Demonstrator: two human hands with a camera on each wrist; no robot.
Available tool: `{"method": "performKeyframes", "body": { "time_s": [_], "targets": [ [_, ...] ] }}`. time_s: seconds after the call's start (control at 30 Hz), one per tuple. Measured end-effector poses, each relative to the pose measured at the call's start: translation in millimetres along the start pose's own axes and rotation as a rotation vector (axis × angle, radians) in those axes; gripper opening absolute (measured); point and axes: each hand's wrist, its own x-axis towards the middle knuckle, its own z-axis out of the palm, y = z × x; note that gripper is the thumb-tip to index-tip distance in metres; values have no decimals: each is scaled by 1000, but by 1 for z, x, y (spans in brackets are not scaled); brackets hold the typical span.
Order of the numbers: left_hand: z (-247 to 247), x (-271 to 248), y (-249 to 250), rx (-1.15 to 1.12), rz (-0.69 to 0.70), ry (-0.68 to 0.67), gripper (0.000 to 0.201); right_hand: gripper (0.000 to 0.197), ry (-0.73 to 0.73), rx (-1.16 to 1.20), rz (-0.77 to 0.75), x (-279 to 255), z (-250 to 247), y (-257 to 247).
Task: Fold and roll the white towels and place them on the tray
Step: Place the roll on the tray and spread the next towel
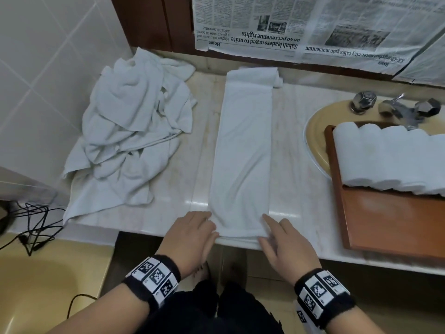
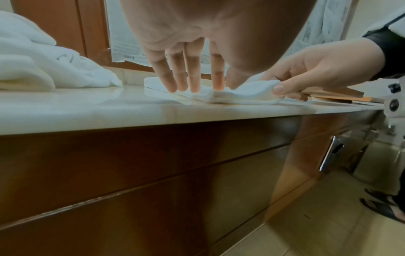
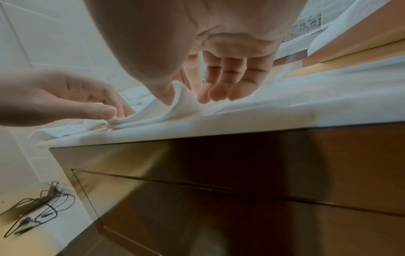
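Both hands pinch the near end of the folded towel point(image 1: 243, 150) lying lengthwise on the marble counter point(image 1: 298, 165): left hand point(image 1: 192, 239), right hand point(image 1: 286, 247). Rolled towels point(image 1: 385, 157) sit on the wooden tray point(image 1: 395, 222) over the sink point(image 1: 315, 141); tiled wall point(image 1: 43, 68) left.

Rolled towels point(image 1: 390, 157) and tray point(image 1: 395, 222) cut off right; count perhaps five

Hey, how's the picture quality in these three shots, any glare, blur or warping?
Head view: sharp, though the wide lens bends the counter, which shows glare near the folded towel. Left wrist view: the left hand looms large and soft up close; the cabinet front is dark. Right wrist view: the right hand is blurred, and the cables smear.
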Motion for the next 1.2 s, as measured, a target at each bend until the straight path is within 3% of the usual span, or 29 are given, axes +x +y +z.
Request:
{"method": "performKeyframes", "body": {
  "time_s": [0.13, 0.3, 0.4, 0.53, 0.6, 0.73, 0.97, 1.13, 1.2],
  "targets": [
    [4, 5, 15, 53, -79, -90, 52, 65, -35, 14, -4, 6, 1, -1],
    [-2, 0, 20, 2, -91, -168, 53, 66, -163, -14, -97, -7, 1, 13],
    [-9, 8, 25, -53, -189, -118, 59, 63, -56, 7, -108, 0, -9, 20],
    [-13, 44, 28, -31, -276, -211, 95, 58, 123, -68, -160, 28, -18, 13],
    [-10, 57, 29, 46, -230, -301, 112, 62, 38, -179, -182, 39, -15, 9],
    [3, 59, 24, 127, -180, -443, 125, 72, -134, -387, -183, 41, -2, 16],
    [7, 57, 24, 116, -192, -411, 129, 70, -198, -454, -183, 35, -4, 27],
    [9, 58, 45, 60, -306, -326, 123, 57, -50, -253, -71, 74, -44, 17],
    [14, 58, 59, 12, -385, -295, 123, 59, -33, -226, -101, 103, -62, 9]
  ]
}}
